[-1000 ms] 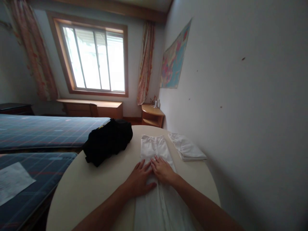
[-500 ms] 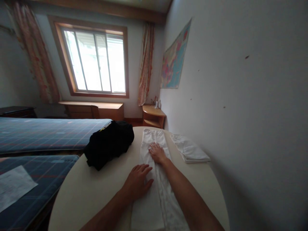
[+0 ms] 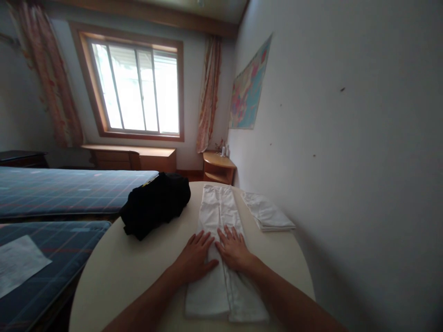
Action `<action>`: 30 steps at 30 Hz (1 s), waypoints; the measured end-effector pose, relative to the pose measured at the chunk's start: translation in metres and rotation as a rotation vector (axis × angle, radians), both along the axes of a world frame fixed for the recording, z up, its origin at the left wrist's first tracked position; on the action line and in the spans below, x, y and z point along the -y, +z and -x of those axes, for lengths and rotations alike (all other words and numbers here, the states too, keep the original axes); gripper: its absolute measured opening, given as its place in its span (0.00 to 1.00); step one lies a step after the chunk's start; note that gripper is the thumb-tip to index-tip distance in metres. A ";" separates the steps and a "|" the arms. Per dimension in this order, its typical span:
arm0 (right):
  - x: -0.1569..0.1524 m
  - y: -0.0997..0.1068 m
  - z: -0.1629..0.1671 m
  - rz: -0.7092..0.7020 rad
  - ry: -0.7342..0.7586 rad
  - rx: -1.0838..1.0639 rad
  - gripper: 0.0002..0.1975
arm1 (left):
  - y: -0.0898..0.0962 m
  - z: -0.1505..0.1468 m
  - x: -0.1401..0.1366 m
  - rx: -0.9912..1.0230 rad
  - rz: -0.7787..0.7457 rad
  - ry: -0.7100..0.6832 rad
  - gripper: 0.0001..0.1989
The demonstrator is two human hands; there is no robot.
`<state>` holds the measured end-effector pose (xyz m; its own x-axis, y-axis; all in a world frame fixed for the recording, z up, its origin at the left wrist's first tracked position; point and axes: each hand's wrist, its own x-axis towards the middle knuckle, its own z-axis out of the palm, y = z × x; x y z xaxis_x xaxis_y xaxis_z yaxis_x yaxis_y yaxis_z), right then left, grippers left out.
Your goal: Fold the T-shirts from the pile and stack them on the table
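White trousers point(image 3: 211, 295) lie lengthwise on the round cream table point(image 3: 114, 276), legs side by side with their hems toward me. My left hand point(image 3: 195, 256) rests on the left leg near its outer edge, fingers apart. Palm down, my right hand point(image 3: 233, 249) lies on the right leg beside the middle gap, its fingers spread. Neither hand grips the cloth. Past my hands, the waist end point(image 3: 218, 190) of the trousers reaches the table's far side.
A bundled black garment point(image 3: 157, 205) sits at the table's left rim. On the right lies a folded white garment point(image 3: 268, 212), close to the wall point(image 3: 363, 184). Two plaid mattresses point(image 3: 69, 189) stand to the left, a paper sheet point(image 3: 20, 263) on the nearer one.
My right hand has slid down the trousers toward me and now lies level with my left hand. My left hand has shifted only slightly. The view has moved a little.
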<state>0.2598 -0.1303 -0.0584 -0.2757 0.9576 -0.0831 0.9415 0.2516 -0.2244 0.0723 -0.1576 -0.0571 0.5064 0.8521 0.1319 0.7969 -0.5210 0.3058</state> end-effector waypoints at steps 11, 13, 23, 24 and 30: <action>-0.029 0.002 -0.006 -0.077 0.033 -0.135 0.28 | 0.020 0.007 0.011 0.215 -0.022 -0.304 0.07; -0.014 0.002 -0.014 -0.103 0.085 -0.155 0.27 | 0.023 0.007 0.017 0.169 0.022 -0.391 0.10; 0.093 0.017 -0.048 -0.019 0.316 -0.168 0.32 | 0.025 0.000 0.031 0.061 0.108 -0.482 0.05; 0.098 0.019 -0.048 -0.044 0.322 -0.184 0.31 | 0.026 0.001 0.031 0.066 0.120 -0.478 0.05; 0.106 0.021 -0.041 -0.164 0.329 -0.261 0.07 | 0.030 0.003 0.033 0.108 0.131 -0.497 0.06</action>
